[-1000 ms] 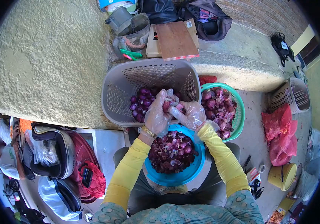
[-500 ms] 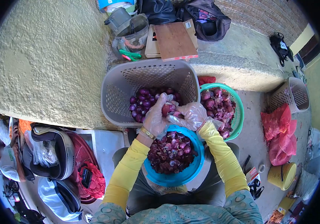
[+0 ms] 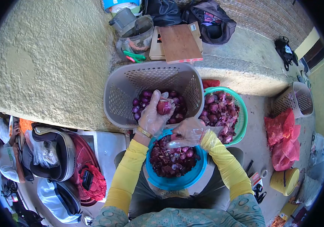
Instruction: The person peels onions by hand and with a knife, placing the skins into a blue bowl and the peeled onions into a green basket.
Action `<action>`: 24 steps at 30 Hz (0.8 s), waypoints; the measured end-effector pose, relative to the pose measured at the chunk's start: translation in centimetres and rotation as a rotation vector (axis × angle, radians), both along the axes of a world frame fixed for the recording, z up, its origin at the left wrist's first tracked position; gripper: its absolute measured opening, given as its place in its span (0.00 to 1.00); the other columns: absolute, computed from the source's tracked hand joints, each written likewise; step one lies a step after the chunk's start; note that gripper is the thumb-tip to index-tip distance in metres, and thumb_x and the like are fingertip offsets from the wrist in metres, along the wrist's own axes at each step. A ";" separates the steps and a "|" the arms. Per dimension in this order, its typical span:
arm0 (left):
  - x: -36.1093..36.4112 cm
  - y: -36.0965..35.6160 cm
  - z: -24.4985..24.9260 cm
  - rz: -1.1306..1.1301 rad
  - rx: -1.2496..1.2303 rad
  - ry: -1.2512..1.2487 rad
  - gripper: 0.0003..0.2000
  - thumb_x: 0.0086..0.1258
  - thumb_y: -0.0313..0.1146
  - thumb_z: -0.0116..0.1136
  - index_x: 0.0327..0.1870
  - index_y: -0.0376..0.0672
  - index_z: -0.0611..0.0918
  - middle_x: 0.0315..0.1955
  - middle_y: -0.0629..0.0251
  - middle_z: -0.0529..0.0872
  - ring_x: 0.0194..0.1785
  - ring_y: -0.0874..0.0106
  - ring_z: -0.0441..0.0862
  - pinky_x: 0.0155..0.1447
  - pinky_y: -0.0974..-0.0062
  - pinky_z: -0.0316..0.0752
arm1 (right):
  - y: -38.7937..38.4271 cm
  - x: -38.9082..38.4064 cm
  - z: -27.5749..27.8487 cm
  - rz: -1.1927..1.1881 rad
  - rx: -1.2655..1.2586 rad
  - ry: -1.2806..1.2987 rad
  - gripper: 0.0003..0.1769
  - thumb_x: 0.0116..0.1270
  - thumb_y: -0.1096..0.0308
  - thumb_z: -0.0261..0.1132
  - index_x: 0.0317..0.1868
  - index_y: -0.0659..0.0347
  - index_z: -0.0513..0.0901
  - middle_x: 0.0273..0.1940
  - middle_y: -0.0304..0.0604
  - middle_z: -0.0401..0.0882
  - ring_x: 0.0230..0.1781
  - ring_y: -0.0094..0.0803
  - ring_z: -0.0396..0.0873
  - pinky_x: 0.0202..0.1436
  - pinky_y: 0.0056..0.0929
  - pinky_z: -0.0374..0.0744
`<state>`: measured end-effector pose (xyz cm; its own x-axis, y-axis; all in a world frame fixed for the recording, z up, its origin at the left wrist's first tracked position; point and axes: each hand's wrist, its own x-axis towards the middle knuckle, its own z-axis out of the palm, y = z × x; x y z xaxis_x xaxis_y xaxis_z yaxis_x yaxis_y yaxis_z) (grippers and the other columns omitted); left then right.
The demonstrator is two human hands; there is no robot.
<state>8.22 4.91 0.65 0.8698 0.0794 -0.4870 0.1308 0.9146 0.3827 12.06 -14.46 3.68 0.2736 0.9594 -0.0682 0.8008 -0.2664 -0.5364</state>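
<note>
My left hand [image 3: 152, 117], in a clear plastic glove, is closed around a red onion [image 3: 164, 107] above the front of the grey perforated basket [image 3: 111, 96]. Smooth, shiny purple onions [image 3: 145, 96] lie inside that basket. Lower and to the right, my gloved right hand [image 3: 189, 129] is closed on what looks like a small knife [image 3: 176, 144], its pale blade pointing left. Below it, the blue basin [image 3: 203, 166] between my knees holds dark onion skins and some onions. The green basket [image 3: 244, 113] to the right contains unpeeled onions and loose skins.
A brown board [image 3: 181, 43] lies on a cardboard box behind the grey basket, near a dark open bag [image 3: 211, 22]. Red mesh sacks [image 3: 283, 136], a yellow bucket [image 3: 286, 181] and another basket [image 3: 297, 99] stand right. At far left a person [image 3: 6, 159] sits near bags.
My hands have moved apart. The left has turned and shifted slightly left with the onion; the right has dropped down and left over the blue basin.
</note>
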 end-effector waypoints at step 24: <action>-1.0 -1.6 2.8 -0.322 0.384 -0.007 0.23 0.78 0.53 0.59 0.56 0.39 0.83 0.48 0.63 0.87 0.51 0.72 0.83 0.56 0.69 0.80 | -0.4 1.2 0.2 -0.559 0.376 -0.001 0.33 0.48 0.31 0.78 0.33 0.55 0.89 0.26 0.49 0.85 0.27 0.49 0.86 0.32 0.45 0.83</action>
